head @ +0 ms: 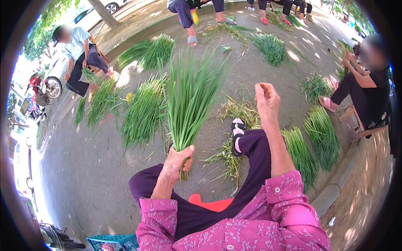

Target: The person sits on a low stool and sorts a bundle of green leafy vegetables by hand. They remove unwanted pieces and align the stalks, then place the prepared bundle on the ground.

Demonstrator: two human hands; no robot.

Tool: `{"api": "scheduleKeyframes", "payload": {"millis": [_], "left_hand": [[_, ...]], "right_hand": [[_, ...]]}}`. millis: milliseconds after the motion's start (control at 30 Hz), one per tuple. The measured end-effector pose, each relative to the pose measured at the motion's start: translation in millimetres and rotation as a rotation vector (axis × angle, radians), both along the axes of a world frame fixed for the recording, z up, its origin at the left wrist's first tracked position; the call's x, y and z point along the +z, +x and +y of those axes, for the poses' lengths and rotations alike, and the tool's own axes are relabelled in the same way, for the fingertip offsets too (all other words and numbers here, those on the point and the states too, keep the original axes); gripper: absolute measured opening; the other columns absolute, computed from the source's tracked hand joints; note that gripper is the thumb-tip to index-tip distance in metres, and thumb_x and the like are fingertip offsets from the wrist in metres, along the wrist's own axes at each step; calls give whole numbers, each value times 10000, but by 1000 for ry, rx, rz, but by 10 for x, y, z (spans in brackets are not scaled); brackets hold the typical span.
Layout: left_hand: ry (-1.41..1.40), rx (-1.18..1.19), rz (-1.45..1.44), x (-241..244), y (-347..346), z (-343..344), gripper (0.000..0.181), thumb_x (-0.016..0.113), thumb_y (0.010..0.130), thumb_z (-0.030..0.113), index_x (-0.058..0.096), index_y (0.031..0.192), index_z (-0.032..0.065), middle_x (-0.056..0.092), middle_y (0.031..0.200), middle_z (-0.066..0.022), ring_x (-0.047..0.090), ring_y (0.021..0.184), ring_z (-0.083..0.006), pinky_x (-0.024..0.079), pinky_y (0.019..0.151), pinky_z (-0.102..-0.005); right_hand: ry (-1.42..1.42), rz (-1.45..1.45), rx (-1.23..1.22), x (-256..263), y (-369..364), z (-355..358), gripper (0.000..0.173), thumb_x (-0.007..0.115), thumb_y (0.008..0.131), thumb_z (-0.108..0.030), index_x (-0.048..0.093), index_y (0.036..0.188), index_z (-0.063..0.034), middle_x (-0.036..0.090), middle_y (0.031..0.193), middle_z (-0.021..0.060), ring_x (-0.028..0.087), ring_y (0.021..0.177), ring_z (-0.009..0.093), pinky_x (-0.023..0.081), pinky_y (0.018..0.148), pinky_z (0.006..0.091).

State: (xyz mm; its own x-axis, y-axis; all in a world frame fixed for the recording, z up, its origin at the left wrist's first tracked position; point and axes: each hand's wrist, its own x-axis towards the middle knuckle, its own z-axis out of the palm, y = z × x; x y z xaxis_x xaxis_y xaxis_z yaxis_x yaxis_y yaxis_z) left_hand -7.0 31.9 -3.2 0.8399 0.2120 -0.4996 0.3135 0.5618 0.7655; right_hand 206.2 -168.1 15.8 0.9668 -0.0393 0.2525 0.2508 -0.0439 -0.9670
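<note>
My left hand grips the pale stem ends of an upright bundle of long green garlic chives, whose leaves fan out above the fist. To the right of the leaf tips, my right hand is raised, its fingers loosely curled and no held thing visible. Beneath that hand lies a heap of yellowed leaf trimmings, close to my sandalled foot. More trimmings are scattered between my legs.
Chive piles lie to the left and right. Seated people work around the pavement, one at the right. A red plastic stool shows between my legs. A blue crate stands at lower left, and a kerb borders the right.
</note>
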Motion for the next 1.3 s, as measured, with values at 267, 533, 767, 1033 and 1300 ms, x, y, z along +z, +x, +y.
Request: {"api": "scheduleKeyframes", "payload": {"millis": [267,533,767,1033,1300], "left_hand": [[271,-102,162,54,92,-191,293,784,702,240,538,707,82,438,502,38,363,360,-55,262,328,-217],[375,-298,217,-28,95,-303,330,789,696,288,528,643,93,427,472,29,366,372,-54,243,338,-221],[365,-377,187,-31,83,-323,313,790,695,275,540,662,89,429,486,35,362,384,-50,248,350,-220],[371,-415,220,78,85,-338,282,782,697,242,546,677,88,428,502,41,360,400,-44,241,359,-217],[424,-410,212,111,79,-337,287,788,690,255,562,688,78,433,493,38,364,388,-47,246,353,-219]], "right_hand": [[-210,-631,80,271,-272,191,90,617,778,-12,604,854,-56,567,782,45,552,718,177,449,648,289],[-419,-728,141,184,-303,277,98,649,768,-61,610,850,-97,510,771,20,491,713,205,374,679,323],[-538,-676,142,39,-204,242,41,590,821,-92,607,858,-85,529,783,44,515,729,231,402,664,346],[-476,-563,302,-3,-185,213,54,594,824,-112,604,851,-66,545,775,75,535,773,265,417,681,368],[-496,-606,324,57,-208,213,44,595,815,-58,574,829,-22,545,763,79,536,758,245,428,676,337]]}}
